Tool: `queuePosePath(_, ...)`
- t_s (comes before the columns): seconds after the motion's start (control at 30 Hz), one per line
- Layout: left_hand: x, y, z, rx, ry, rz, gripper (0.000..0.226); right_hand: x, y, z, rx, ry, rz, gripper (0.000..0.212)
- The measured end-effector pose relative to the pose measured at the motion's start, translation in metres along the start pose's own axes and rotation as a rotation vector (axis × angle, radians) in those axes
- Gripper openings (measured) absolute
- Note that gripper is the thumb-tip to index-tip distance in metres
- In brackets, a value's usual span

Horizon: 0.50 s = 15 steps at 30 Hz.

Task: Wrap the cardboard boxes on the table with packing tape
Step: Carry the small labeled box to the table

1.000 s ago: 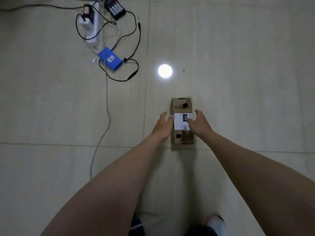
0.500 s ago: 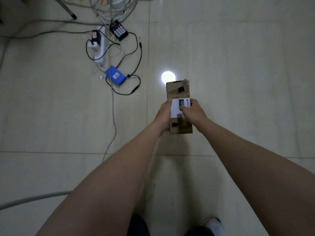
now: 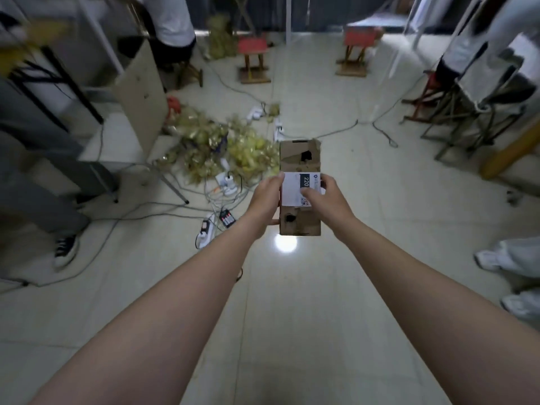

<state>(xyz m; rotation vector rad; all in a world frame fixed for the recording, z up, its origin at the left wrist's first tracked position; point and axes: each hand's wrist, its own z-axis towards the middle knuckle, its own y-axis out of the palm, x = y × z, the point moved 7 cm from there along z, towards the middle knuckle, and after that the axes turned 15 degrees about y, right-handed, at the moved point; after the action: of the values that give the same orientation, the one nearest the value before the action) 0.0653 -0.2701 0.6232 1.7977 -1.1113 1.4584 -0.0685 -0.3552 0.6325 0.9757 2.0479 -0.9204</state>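
Now the cardboard box point(image 3: 292, 154) is a little above the centre of the frame, held out over the tiled floor point(image 3: 292, 331) with its long side pointing away from the person. The left hand point(image 3: 264, 203) grips the left long edge: the fingers curl under the box and the thumb lies on top, touching the left border of the white label point(image 3: 290, 190). The right hand point(image 3: 329, 201) grips the right long edge in the same manner, with its thumb pressed on the label near the small printed code. The label crosses the middle of the box from edge to edge. Two dark holes show in the top face, one beyond the label and one before it, and the far right corner looks torn.

Just under the near edge of the box, a round light reflection point(image 3: 285, 244) shines on the tiles. Left of the box, near the left wrist, lie a power strip point(image 3: 204, 232), a battery charger point(image 3: 227, 220) and many cables point(image 3: 163, 209). Farther up left is a yellow-gold heap point(image 3: 222, 147), its pieces too blurred to tell, and a cardboard sheet point(image 3: 143, 95) that leans upright. To the right of the box the tiles run open as far as the metal frames point(image 3: 455, 124) at the right edge. Two red stools point(image 3: 252, 54) stand well apart at the top. White shoes point(image 3: 496, 258) are at the right edge, and one dark shoe point(image 3: 65, 249) at the left.
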Motion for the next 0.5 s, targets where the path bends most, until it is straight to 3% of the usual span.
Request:
queuePosePath(0.23,0.246,0.019,-0.038,0.012,0.190,-0.015,0.045,-0.196,-0.114,-0.100,0.002,-0.157,0.057,0.044)
queuePosePath(0.33,0.305,0.020,-0.046,0.018,0.219,-0.054,0.041,-0.247,-0.142,-0.123,-0.002,-0.213,0.081,0.043)
queuePosePath(0.5,0.355,0.014,-0.023,0.006,0.270,-0.015,0.037,-0.299,-0.160,-0.110,-0.019,-0.152,0.186,0.035)
